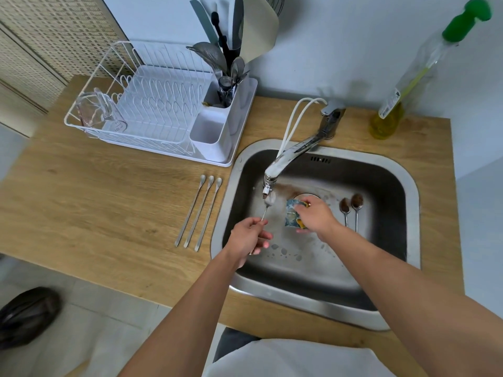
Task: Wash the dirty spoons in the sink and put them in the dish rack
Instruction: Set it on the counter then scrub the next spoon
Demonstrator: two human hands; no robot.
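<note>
My left hand (249,236) pinches the handle of a long spoon (268,204) and holds its bowl right under the tap spout (268,183) inside the steel sink (313,297). My right hand (317,216) grips a soapy blue and yellow sponge (292,214) just right of that spoon. Two dirty spoons (351,209) with brown residue lie on the sink floor at the right. Three clean-looking long spoons (200,212) lie side by side on the wooden counter left of the sink. The white dish rack (152,104) stands at the back left.
The rack's cutlery holder (226,91) is packed with utensils, and a clear glass jug (98,110) lies in the rack's left end. A dish soap bottle (392,115) with a green top stands back right. A dark bag (27,314) sits on the floor at left.
</note>
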